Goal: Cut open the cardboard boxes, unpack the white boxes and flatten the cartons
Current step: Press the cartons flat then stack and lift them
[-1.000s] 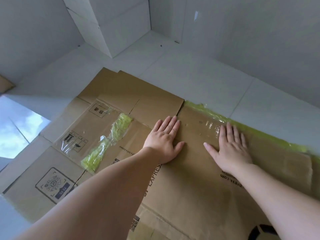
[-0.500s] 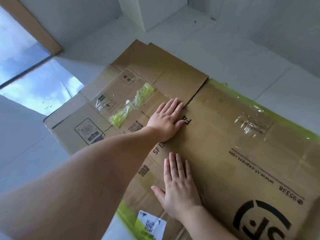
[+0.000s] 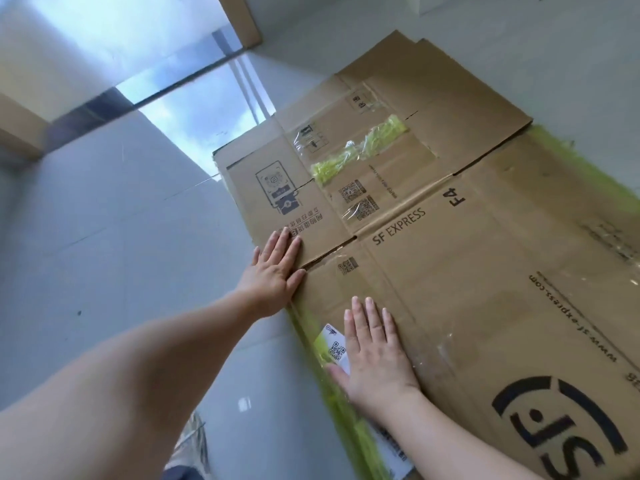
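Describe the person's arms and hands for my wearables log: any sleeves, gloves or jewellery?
Both forearms are bare, with no sleeves in view. The left hand and right hand are ungloved, with no rings, watch or bracelets visible. Fingernails are short and unpainted.

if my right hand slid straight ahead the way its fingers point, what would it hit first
Probably nothing raised: the right hand lies flat on the flattened carton, fingers aimed up its panel. Ahead lies bare cardboard, then the flap crease beside the SF EXPRESS print.
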`<state>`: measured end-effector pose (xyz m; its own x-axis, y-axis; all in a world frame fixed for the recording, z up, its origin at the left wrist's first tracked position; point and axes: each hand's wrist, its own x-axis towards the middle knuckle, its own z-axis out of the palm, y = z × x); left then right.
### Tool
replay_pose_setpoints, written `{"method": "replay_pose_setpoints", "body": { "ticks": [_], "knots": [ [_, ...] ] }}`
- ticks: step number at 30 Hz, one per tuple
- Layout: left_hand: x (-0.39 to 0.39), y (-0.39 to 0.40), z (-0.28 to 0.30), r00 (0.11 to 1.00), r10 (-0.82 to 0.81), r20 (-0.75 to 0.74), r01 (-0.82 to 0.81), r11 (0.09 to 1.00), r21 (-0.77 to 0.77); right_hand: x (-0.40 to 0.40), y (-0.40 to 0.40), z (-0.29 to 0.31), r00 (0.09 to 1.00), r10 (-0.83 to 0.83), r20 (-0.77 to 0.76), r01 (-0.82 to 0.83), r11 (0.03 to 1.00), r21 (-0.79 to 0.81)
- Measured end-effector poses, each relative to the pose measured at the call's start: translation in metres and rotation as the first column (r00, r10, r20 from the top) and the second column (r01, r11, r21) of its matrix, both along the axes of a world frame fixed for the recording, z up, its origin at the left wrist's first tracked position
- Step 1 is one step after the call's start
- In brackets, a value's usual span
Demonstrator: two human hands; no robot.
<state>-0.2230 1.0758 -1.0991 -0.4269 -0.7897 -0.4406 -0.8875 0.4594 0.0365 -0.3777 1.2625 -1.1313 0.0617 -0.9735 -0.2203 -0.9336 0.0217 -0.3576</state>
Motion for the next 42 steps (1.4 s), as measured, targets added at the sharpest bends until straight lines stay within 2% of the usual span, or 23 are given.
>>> {"method": "replay_pose_setpoints", "body": {
  "ticks": [2, 4, 7, 10, 13, 18, 21, 25, 27, 30, 32, 36, 38, 42],
  "knots": [
    [0.008, -0.010, 0.008, 0.994, -0.106, 0.041, 0.104, 0.993, 0.048, 0.000, 0.001, 0.000, 1.000, 0.006, -0.011, -0.006, 1.000, -0.008],
    [0.018, -0.026, 0.015, 0.952, -0.287, 0.108, 0.284, 0.958, 0.039, 0.001, 0.002, -0.003, 1.000, 0.001, -0.032, -0.001, 1.000, -0.024],
    [0.039, -0.047, 0.017, 0.848, -0.522, 0.092, 0.528, 0.847, -0.056, 0.003, 0.002, -0.002, 0.995, -0.005, -0.101, 0.004, 1.000, -0.011],
    [0.059, -0.064, 0.009, 0.708, -0.699, 0.098, 0.706, 0.705, -0.072, 0.008, 0.004, 0.001, 0.983, -0.066, -0.170, 0.069, 0.997, 0.016],
    [0.065, -0.088, 0.004, 0.567, -0.815, 0.120, 0.819, 0.543, -0.185, 0.026, 0.007, 0.008, 0.963, -0.167, -0.214, 0.177, 0.984, 0.032],
    [0.053, -0.121, -0.006, 0.278, -0.953, 0.122, 0.914, 0.224, -0.338, 0.063, -0.008, 0.022, 0.919, -0.282, -0.274, 0.346, 0.912, 0.221],
    [0.047, -0.129, -0.012, 0.156, -0.982, 0.106, 0.925, 0.108, -0.364, 0.074, -0.017, 0.039, 0.882, -0.265, -0.390, 0.390, 0.874, 0.290],
    [0.051, -0.126, -0.019, 0.137, -0.988, 0.065, 0.915, 0.101, -0.390, 0.093, -0.011, 0.054, 0.846, -0.274, -0.458, 0.465, 0.798, 0.382],
    [0.051, -0.124, -0.023, 0.160, -0.986, 0.036, 0.893, 0.129, -0.431, 0.103, -0.005, 0.050, 0.832, -0.328, -0.447, 0.510, 0.770, 0.384],
    [0.051, -0.118, -0.022, 0.195, -0.981, -0.006, 0.865, 0.175, -0.470, 0.108, 0.004, 0.034, 0.814, -0.415, -0.407, 0.534, 0.809, 0.245],
    [0.049, -0.120, -0.016, 0.183, -0.983, -0.021, 0.859, 0.171, -0.482, 0.109, 0.012, 0.026, 0.831, -0.436, -0.344, 0.511, 0.844, 0.163],
    [0.043, -0.129, 0.003, 0.163, -0.987, 0.004, 0.875, 0.142, -0.462, 0.105, 0.022, 0.027, 0.825, -0.414, -0.386, 0.446, 0.895, -0.006],
    [0.039, -0.129, 0.007, 0.151, -0.988, 0.042, 0.888, 0.117, -0.444, 0.108, 0.022, 0.026, 0.840, -0.391, -0.377, 0.414, 0.910, -0.024],
    [0.036, -0.117, 0.001, 0.207, -0.978, 0.019, 0.869, 0.175, -0.464, 0.105, 0.025, 0.028, 0.861, -0.356, -0.363, 0.373, 0.927, -0.025]
  ]
}}
